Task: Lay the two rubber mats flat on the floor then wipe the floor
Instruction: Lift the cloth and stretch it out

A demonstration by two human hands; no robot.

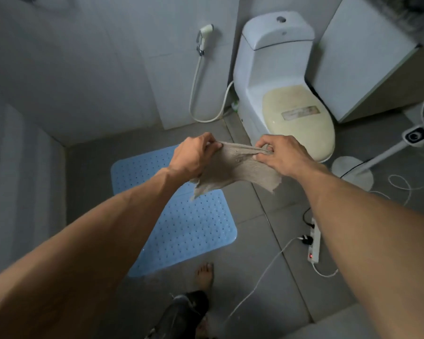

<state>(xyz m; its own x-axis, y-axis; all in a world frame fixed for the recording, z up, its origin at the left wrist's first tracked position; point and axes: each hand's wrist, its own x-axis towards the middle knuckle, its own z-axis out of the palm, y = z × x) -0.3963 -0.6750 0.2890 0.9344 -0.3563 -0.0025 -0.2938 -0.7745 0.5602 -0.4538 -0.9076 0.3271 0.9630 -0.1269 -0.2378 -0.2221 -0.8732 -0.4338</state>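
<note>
Both hands, left [190, 155] & right [283, 155], pinch the cloth [233, 171] stretched sideways btwn them; floor [267, 260] lies straight below.

A white toilet [278, 77], bidet sprayer [204, 36], standing fan [411, 135] and corded power strip [314, 243] surround the scene

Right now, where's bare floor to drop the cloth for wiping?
Bare grey floor lies between the blue mat and the power strip. A smaller patch sits past the mat by the wall corner. Crowded right of the toilet: fan base, strip and cords. Both hands hold the cloth.
</note>
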